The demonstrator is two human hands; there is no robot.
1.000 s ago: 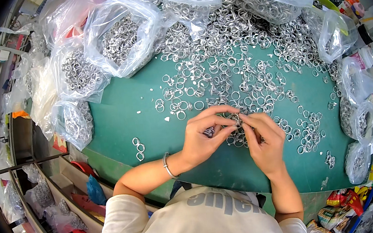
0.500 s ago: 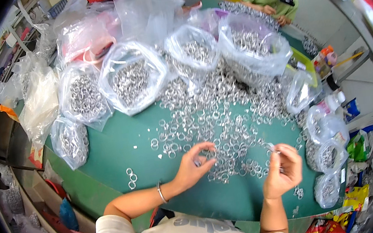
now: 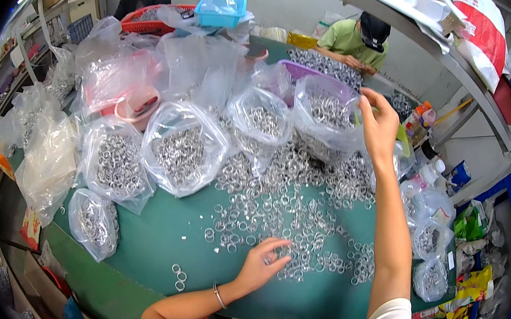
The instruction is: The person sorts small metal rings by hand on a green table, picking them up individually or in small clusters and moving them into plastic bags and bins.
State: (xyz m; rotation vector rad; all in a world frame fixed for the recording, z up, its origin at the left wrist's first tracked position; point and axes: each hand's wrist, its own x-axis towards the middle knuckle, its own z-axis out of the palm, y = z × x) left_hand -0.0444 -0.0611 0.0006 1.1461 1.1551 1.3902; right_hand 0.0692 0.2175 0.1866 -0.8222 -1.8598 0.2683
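Silvery metal rings (image 3: 288, 216) lie loose over the green tabletop (image 3: 144, 237), heaped thickest at the far side. The left hand (image 3: 263, 265) is low beside their near edge, its grip half curled with thumb and fingertips apart — whether anything sits inside, I cannot tell. The right hand (image 3: 381, 123) is raised far right, near an open plastic bag (image 3: 325, 119) of rings; its grip is bent, contents unclear. Three rings (image 3: 180, 277) lie at left.
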